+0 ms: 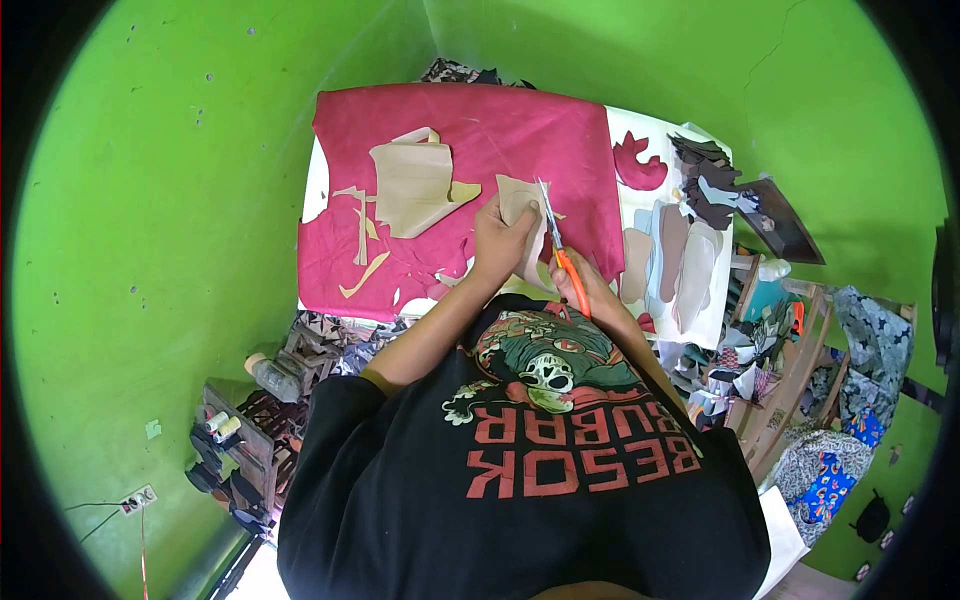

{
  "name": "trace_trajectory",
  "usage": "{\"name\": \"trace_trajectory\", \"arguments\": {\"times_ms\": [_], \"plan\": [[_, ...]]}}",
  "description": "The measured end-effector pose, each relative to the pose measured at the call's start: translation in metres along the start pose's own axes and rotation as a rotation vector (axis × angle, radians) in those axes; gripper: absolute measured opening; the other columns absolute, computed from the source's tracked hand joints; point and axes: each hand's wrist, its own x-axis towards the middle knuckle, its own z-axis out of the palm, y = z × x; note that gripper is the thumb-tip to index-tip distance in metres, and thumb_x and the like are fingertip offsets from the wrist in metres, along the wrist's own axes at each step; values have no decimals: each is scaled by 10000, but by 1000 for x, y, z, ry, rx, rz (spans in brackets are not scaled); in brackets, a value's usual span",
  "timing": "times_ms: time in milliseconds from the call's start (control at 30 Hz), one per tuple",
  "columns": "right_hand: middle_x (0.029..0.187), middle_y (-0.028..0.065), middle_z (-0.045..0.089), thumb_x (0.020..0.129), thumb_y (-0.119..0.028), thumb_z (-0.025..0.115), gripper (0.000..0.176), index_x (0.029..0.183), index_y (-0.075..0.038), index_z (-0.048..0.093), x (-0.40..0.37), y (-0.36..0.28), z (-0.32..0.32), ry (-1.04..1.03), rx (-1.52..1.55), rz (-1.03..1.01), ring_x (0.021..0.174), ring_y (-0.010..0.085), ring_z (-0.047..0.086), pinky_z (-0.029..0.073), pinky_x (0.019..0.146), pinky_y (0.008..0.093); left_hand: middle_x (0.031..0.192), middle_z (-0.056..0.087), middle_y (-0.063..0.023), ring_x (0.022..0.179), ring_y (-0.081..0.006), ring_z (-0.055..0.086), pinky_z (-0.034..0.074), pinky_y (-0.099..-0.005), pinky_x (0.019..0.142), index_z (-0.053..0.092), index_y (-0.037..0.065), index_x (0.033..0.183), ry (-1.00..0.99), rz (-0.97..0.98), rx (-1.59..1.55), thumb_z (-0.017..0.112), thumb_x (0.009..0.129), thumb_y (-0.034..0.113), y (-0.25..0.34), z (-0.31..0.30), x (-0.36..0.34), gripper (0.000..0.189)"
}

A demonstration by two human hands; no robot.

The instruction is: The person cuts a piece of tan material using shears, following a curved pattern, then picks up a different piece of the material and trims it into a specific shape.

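Observation:
My left hand (502, 236) pinches a piece of tan sheet material (517, 195), its thumb on top. In my right hand (588, 282) is a pair of scissors (556, 232) with orange handles, the blades pointing away from me along the right edge of the tan piece. Whether the blades are apart is too small to tell. Both hands are over a dark red sheet (540, 125) spread across the table. To the left on this sheet lies a larger tan sheet (412, 185), partly folded, with narrow tan offcuts (362, 228) beside it.
Sole-shaped pieces (692, 278) in grey, white and light blue lie on the white tabletop (640, 118) at right. Dark cut pieces (708, 180) are heaped behind them, near a curved red scrap (638, 162). A wooden rack (790, 370) stands right of the table.

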Motion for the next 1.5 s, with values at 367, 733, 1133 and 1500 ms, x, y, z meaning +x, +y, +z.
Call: {"name": "trace_trajectory", "arguments": {"times_ms": [367, 733, 1133, 1500], "plan": [[799, 124, 512, 902, -769, 514, 792, 920, 23, 532, -3, -1, 1, -15, 44, 58, 754, 248, 524, 441, 695, 412, 834, 705, -41, 687, -92, 641, 507, -267, 606, 654, -3, 1020, -72, -6, 104, 647, 945, 68, -2, -5, 0, 104], [891, 129, 521, 923, -736, 516, 745, 1018, 2, 508, -10, -11, -4, -20, -3, 54, 837, 237, 529, 454, 758, 399, 854, 706, -34, 709, -85, 633, 504, -269, 633, 666, 5, 1027, -199, -75, 109, 676, 956, 129, 8, -12, 3, 144], [743, 50, 453, 890, -845, 390, 827, 874, -23, 479, -11, -29, -6, -7, 46, 23, 681, 190, 475, 422, 621, 375, 872, 694, -17, 729, -76, 609, 487, -272, 653, 664, 4, 1017, -267, -148, 174, 685, 966, 168, 4, -18, 10, 174], [728, -42, 413, 1006, -469, 543, 415, 909, -71, 472, -7, 10, 6, -18, 195, 19, 605, 58, 397, 348, 543, 246, 842, 672, 11, 709, -62, 587, 476, -266, 641, 673, 11, 1021, -331, -167, 164, 675, 970, 151, 11, -18, 10, 149]]}}
